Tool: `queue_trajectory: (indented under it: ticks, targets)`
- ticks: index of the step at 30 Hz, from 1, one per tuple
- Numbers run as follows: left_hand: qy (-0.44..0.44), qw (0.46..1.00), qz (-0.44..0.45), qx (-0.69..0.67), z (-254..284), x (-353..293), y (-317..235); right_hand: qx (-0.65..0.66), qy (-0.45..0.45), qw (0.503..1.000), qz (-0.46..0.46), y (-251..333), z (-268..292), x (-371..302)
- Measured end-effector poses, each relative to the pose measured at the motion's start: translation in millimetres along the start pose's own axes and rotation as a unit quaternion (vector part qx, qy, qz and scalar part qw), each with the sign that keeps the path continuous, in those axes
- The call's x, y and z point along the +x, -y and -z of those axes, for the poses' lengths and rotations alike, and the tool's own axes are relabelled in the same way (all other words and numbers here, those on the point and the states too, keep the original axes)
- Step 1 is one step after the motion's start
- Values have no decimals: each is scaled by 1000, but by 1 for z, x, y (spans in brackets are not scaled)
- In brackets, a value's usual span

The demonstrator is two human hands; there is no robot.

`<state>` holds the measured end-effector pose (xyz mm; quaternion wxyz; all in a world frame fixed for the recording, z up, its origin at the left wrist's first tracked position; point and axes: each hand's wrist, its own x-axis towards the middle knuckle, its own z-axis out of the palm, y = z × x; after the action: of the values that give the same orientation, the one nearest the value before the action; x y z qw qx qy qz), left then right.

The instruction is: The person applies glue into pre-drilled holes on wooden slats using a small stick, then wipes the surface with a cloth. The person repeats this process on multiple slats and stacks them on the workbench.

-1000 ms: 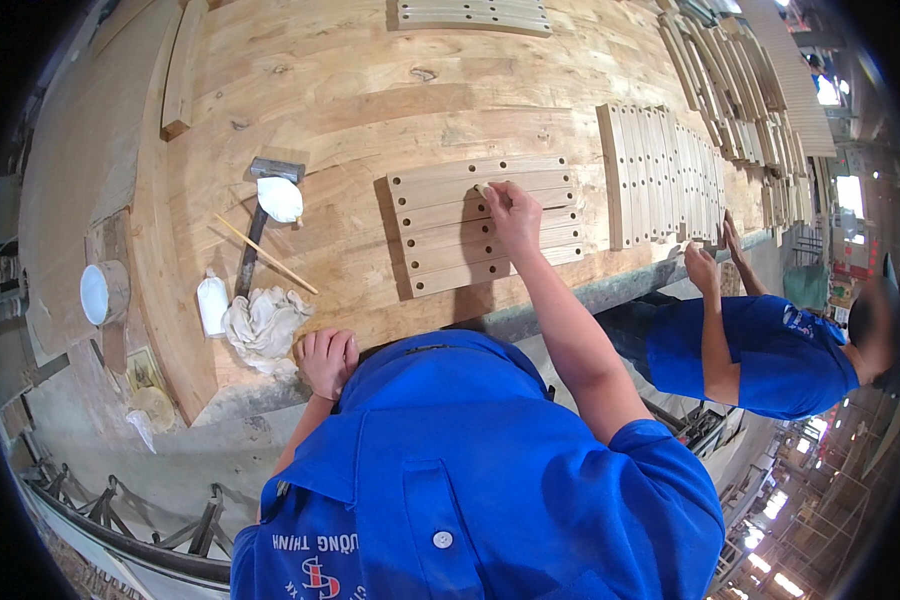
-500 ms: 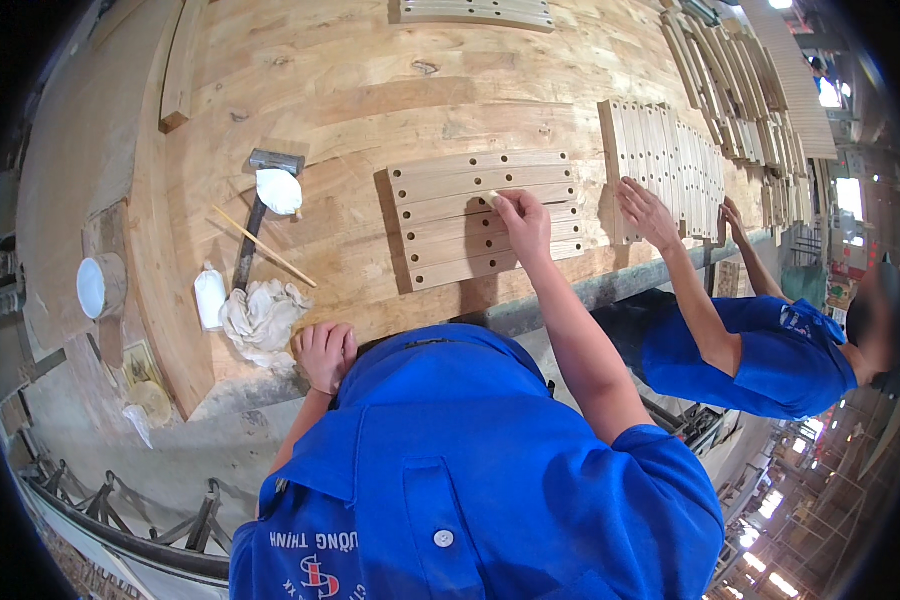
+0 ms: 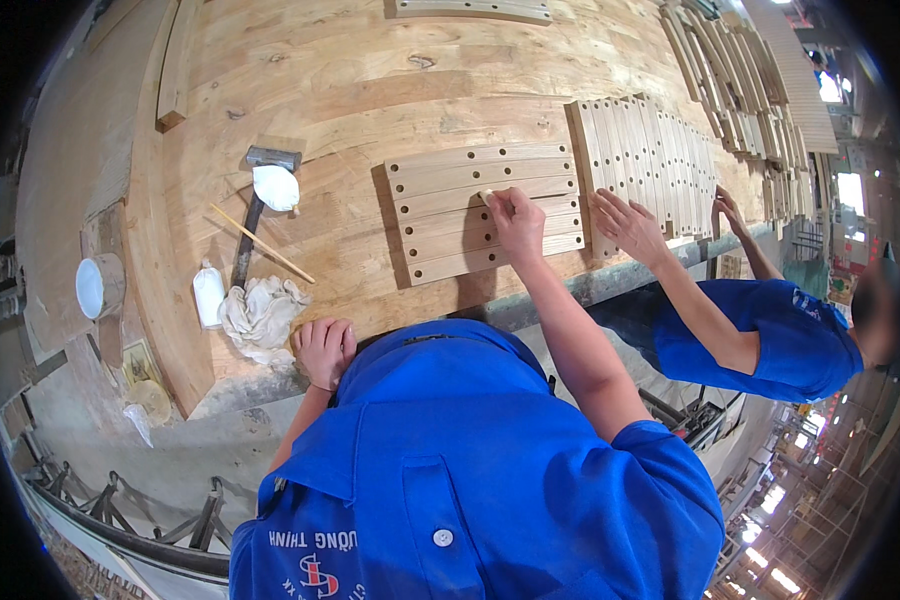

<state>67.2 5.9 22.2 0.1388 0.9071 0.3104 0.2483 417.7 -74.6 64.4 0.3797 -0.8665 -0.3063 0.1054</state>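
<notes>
Set side by side on the bench in front of me are several pale wooden slats [image 3: 440, 185] with dark round holes near their ends and middles. Over their middle holes, my right hand [image 3: 518, 225] pinches a small pale piece [image 3: 485, 197], mostly hidden by the fingers, so its kind is unclear. My left hand [image 3: 325, 348] rests on the bench's near edge with its fingers laid down and nothing visible in it. Close to it lies a crumpled whitish rag [image 3: 262, 318].
Left of the slats are a hammer [image 3: 273, 158], a white bottle [image 3: 209, 297], a thin stick [image 3: 260, 243] and a white cup [image 3: 92, 288]. To the right, a co-worker's hand [image 3: 632, 228] touches another row of drilled slats [image 3: 650, 155]. More wooden parts [image 3: 735, 75] are stacked beyond.
The co-worker's row of slats has shifted left against mine, with the co-worker's near hand moving left too. My right hand has moved slightly left; my left hand stays put.
</notes>
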Motion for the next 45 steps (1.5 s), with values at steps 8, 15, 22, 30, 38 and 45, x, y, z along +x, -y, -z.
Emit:
queue_trajectory:
  ticks: [8,15,22,30,38,45]
  targets:
    - [18,1000,9,13,2,0,0,163,-11,983,-86,-1,3,-1]
    - [3,1000,0,5,1,0,0,96,46,988,-112,-6,17,-19]
    - [5,1000,-1,18,0,1,1,68,18,997,-27,-6,13,-25]
    - [3,1000,-4,9,1,1,0,2,-4,1000,2,-3,10,-28]
    - [6,1000,1,18,-1,0,1,11,-19,999,26,-4,10,-31]
    - [-4,1000,-9,5,-2,-1,2,133,22,984,-118,-12,21,-35]
